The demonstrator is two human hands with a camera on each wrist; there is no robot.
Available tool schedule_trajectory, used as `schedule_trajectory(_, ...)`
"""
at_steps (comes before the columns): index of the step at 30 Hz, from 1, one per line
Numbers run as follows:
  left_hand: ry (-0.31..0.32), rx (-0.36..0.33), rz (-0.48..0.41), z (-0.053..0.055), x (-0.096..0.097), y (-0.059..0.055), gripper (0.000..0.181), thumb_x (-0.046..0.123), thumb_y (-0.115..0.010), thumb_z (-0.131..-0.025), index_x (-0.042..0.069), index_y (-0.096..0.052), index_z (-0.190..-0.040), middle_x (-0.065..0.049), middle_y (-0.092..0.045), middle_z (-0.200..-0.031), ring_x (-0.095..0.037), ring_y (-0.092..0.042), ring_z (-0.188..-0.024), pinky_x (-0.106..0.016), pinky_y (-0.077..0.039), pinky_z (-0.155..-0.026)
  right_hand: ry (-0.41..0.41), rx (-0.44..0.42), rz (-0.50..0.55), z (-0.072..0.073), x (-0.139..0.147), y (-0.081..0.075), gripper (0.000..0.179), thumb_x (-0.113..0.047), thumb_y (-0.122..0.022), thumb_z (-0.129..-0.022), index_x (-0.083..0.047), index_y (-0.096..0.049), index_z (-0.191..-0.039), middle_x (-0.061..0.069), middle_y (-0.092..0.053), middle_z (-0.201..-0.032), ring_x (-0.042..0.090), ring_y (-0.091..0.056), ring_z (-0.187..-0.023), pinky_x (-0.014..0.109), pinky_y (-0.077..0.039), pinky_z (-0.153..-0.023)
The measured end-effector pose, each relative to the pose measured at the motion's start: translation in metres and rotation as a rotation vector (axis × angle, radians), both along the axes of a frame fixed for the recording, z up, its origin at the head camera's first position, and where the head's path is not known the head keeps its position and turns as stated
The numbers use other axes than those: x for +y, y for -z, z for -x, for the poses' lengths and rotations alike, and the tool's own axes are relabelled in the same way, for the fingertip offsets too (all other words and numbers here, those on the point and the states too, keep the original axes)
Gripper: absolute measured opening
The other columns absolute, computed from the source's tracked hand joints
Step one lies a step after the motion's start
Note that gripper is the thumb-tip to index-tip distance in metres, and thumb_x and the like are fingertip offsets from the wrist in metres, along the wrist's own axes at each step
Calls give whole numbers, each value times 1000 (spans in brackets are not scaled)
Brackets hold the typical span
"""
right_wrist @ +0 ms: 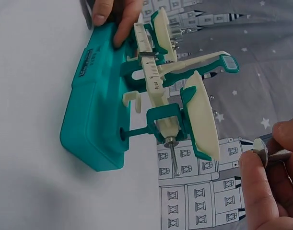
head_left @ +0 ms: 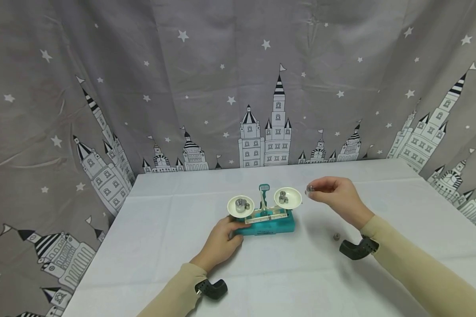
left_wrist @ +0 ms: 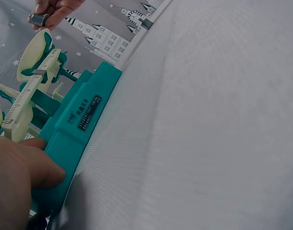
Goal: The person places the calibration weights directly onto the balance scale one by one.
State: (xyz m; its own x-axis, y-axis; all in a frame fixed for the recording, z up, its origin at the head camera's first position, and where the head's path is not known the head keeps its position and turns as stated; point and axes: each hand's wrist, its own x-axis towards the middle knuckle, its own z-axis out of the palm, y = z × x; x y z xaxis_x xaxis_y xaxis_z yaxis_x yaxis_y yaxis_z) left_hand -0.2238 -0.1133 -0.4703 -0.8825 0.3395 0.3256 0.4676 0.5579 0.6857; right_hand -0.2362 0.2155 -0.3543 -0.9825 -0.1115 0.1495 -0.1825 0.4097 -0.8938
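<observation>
A teal tray balance (head_left: 266, 227) stands on the table, its base gripped at the left end by my left hand (head_left: 221, 241), thumb on the front face. In its left cream pan (head_left: 232, 210) lie a large metal weight (head_left: 240, 205) and a smaller one. Several small metal weights (head_left: 282, 198) stand in the right pan (head_left: 295, 200), which appears slightly higher. Just right of that pan, my right hand (head_left: 340, 197) pinches a metal weight (right_wrist: 260, 150) between thumb and fingers, in the air and apart from the pan.
One small loose weight (head_left: 336, 237) sits on the white tablecloth (head_left: 162, 237), right of the balance and near the right wrist's black camera mount (head_left: 358, 248). A grey curtain (head_left: 206, 79) printed with castles and stars hangs behind the table.
</observation>
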Motion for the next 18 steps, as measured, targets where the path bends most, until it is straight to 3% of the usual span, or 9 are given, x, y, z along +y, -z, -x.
schedule_trajectory(11,6,-1,0,0,-1,0,34,0,-63,-84,8,-77,-115,-18,-63,-140,-39,-55,-136,-59,-44,-113,-9,17,-51,10,-23,-5,33,-9,-74,-88,5,-71,-117,20,-73,-117,6,-67,-91,18,-58,-80)
schedule_trajectory(18,8,-7,-1,1,-1,-1,35,0,-62,-84,9,-77,-115,-17,-62,-142,-38,-55,-136,-58,-44,-114,-14,39,-90,13,-30,-6,30,-8,-75,-87,4,-73,-114,21,-74,-114,9,-67,-88,19,-58,-77)
